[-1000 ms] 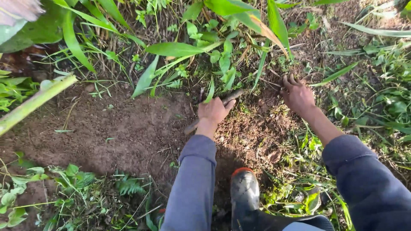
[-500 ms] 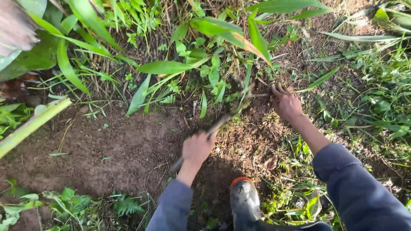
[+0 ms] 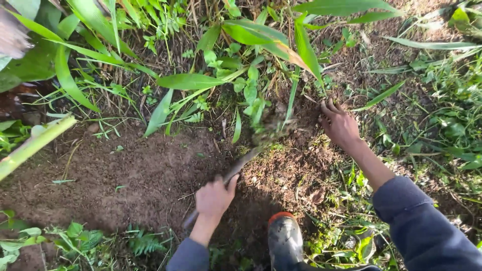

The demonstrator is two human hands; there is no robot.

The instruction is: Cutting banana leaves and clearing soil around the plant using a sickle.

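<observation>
Moved: since the earlier picture the left hand [image 3: 215, 196] has pulled back toward the body, and the tool's far end has swung out under the leaves. The right hand [image 3: 340, 125] has hardly shifted.
Left hand: its fingers are curled tight around the handle of a long thin digging tool [image 3: 236, 170].
Tool: it slants up and to the right from the left hand. Its far end is a blur in the soil by the green stems [image 3: 261, 113], so the blade shape cannot be told.
Right hand: it lies on the ground at the foot of the plants, fingers bent into the dirt and roots. If it grips something, that is hidden.
Ground: a patch of bare brown soil [image 3: 135, 175] lies left of the tool, with weeds all around.
Boot: a dark boot with an orange rim [image 3: 283, 238] stands just below the dug spot.
Doing it well: keep the blade low and well apart from the right hand's fingers. Chop close to the roots, not at the leaves. Keep the boot behind the swing.
</observation>
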